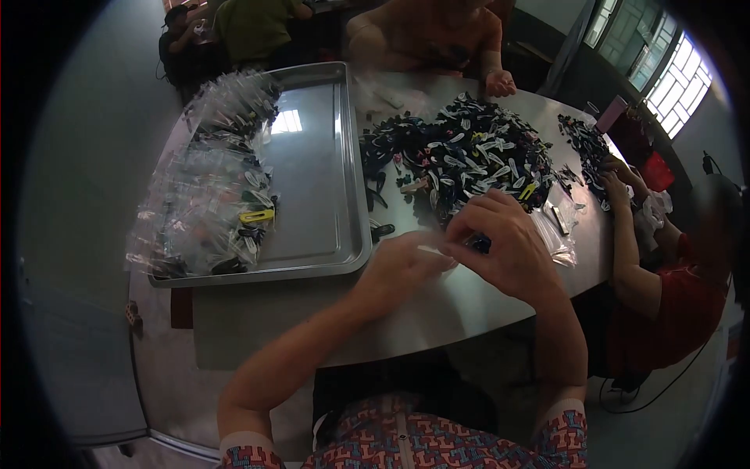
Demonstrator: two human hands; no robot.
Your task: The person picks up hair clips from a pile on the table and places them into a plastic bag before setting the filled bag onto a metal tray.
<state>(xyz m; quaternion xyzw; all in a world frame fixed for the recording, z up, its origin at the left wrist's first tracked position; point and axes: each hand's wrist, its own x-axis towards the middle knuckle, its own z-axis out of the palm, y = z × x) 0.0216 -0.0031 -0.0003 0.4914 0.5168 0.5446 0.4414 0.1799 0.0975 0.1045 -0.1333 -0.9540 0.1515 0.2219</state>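
Note:
My left hand (405, 270) is over the table in front of me, blurred, its fingers closed around something pale and thin that looks like a small clear bag (430, 249). Close beside it, my right hand (504, 246) has its fingers curled in a pinch near the bag's edge; whatever they hold is hidden. Beyond my hands lies a large heap of hair clips (492, 152), mostly black and white with a few yellow and pink. A stack of clear plastic bags (556, 227) lies right of my right hand.
A metal tray (312, 180) stands at the left, with many filled clear bags (207, 187) along its left side. A person in orange (430, 39) sits across the table. Another in red (676, 305) works at the right beside a smaller clip pile (586, 152).

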